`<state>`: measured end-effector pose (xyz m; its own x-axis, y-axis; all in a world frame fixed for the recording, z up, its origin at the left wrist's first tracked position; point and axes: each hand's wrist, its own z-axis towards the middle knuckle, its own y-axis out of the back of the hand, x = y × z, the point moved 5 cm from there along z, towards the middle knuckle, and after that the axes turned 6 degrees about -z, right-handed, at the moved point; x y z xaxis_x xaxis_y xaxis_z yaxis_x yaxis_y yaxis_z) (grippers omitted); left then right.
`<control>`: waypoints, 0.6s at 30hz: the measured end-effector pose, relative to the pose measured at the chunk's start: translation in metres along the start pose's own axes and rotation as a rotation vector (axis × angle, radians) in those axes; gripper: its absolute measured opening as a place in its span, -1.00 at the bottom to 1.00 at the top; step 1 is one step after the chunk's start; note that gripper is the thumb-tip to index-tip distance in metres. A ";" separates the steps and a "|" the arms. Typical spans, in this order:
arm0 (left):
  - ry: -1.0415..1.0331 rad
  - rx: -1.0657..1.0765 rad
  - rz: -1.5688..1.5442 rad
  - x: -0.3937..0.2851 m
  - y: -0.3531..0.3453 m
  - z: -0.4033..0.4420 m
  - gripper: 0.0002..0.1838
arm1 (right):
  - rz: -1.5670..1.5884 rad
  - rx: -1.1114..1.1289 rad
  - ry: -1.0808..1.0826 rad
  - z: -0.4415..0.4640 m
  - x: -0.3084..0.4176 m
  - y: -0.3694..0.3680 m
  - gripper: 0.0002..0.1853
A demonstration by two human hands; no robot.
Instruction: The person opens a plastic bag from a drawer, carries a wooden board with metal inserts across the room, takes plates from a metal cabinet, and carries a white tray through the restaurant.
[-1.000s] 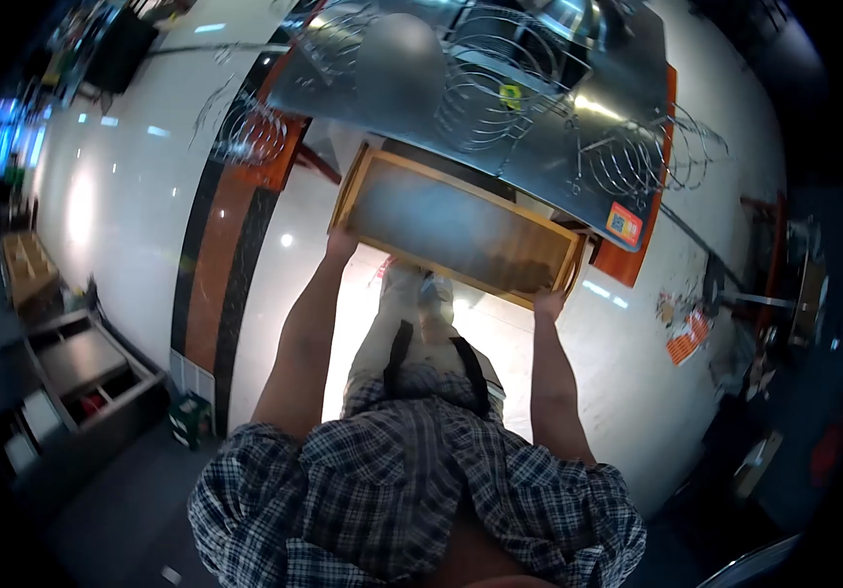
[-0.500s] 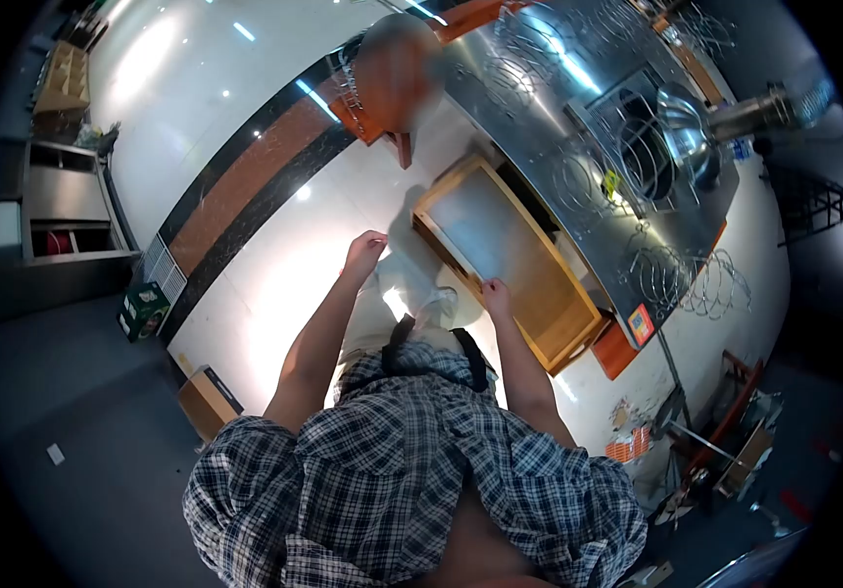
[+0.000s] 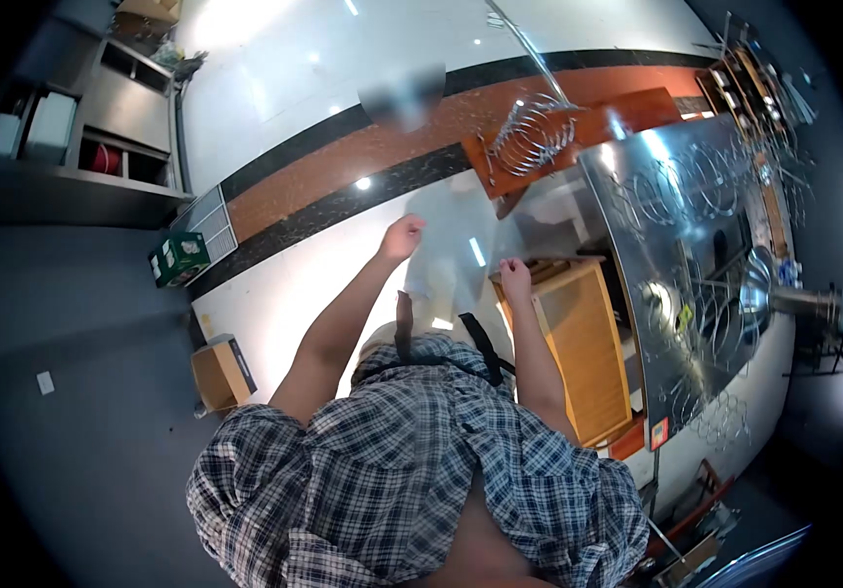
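Observation:
My left hand [image 3: 404, 237] is raised in front of me over the pale floor, its fingers curled in, with nothing seen in them. Closed in a loose fist, my right hand [image 3: 514, 277] appears at the near left corner of a wooden drawer-like box [image 3: 583, 358]; whether it touches the wood I cannot tell. The box has a yellowish frame and sits beside a shiny steel worktop [image 3: 627, 191]. Coiled metal wire racks [image 3: 531, 142] rest on a reddish wooden bench [image 3: 627, 120] beyond my hands.
On the right, a silver duct [image 3: 805, 306] reaches toward the worktop, which bears more wire coils. A cardboard box [image 3: 223, 377] and a green carton [image 3: 179, 260] stand on the floor at left. Behind them is a steel cabinet [image 3: 127, 103]. A dark stone strip crosses the floor.
My view has turned, so the worktop and wooden box now lie farther right and lower. Both hands stay closed; the right one now appears by the box's near left corner.

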<state>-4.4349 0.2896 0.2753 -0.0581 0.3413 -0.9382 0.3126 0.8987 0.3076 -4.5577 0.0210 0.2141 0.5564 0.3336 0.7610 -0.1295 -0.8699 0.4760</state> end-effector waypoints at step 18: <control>-0.114 0.336 0.758 -0.144 -0.139 0.191 -0.36 | -0.966 -0.321 0.509 0.203 0.135 0.112 -0.53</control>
<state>-4.2887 0.0626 0.3374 0.3724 0.7741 -0.5120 0.4956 0.3006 0.8149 -4.3308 -0.1051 0.2812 0.1489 0.9864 0.0702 -0.0730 -0.0599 0.9955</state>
